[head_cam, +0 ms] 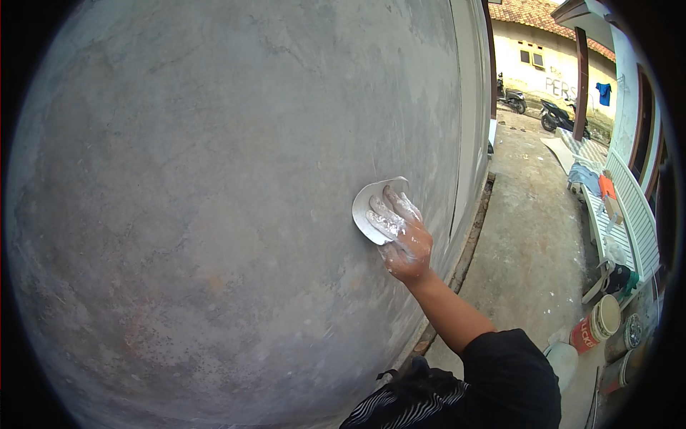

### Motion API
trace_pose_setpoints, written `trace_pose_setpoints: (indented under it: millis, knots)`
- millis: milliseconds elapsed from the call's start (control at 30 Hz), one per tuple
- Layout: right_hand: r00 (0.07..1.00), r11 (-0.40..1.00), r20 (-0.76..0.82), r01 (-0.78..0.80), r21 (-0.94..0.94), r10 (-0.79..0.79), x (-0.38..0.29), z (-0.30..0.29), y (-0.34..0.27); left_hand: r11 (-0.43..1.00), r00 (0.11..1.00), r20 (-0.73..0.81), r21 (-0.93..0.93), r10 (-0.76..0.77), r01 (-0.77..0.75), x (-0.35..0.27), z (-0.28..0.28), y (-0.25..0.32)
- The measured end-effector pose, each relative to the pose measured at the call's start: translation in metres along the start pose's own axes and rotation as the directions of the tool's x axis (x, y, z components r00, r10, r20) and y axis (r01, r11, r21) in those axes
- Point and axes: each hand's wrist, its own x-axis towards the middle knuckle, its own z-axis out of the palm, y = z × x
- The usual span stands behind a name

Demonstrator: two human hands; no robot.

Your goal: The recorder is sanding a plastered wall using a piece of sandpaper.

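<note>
A grey cement-plastered wall (241, 161) fills most of the view before me. My right hand (404, 233), smeared with white paste, grips a thin white curved scraper (365, 212). Its fingers lie spread over the scraper's face, and the scraper's edge is at the wall surface. Patchy lighter and darker areas mark the plaster, with small pits low on the left. My left hand is out of view.
Right of the wall runs a concrete path (520, 214). A white slatted bench (635, 214) holds cloths and an orange item. Nearby stand a red-and-white bucket (587, 332) and other containers. Two motorbikes are parked farther off, by a yellowish building (563, 53).
</note>
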Motion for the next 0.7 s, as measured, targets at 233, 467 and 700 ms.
trace_pose_setpoints:
  millis: [233, 467, 700]
  knots:
    - [1.000, 1.000, -0.026, -0.006, -0.015, 0.006, 0.004, 0.002, 0.009, 0.999, 1.000, 0.011, -0.039, 0.026, -0.026, -0.002, -0.002, -0.004]
    - [0.999, 1.000, -0.031, 0.028, 0.010, -0.028, 0.003, 0.001, 0.005, 1.000, 0.999, 0.020, 0.012, 0.027, -0.027, -0.001, -0.002, -0.002]
    - [0.999, 0.999, -0.036, 0.036, 0.025, -0.035, -0.002, 0.004, 0.003, 0.997, 0.999, 0.012, -0.060, 0.051, -0.050, -0.001, -0.002, -0.004]
